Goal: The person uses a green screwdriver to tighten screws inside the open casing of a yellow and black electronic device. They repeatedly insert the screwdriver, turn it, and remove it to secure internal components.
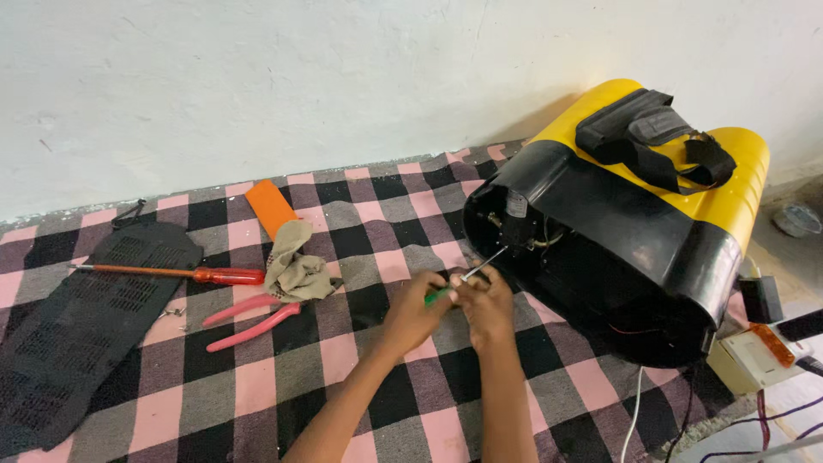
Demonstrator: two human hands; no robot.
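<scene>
Hands [410, 315] [485, 302] both closed around a green-handled screwdriver [467, 276] steady its tip at the open base of the yellow-and-black tank [626, 219], where keeping the shaft straight matters most.

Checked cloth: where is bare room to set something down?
Free: the cloth between the black grille panel and the forearms, below the pink pliers. Also between the orange block and the yellow-black casing. Crowded: around the rag and red screwdriver.
</scene>
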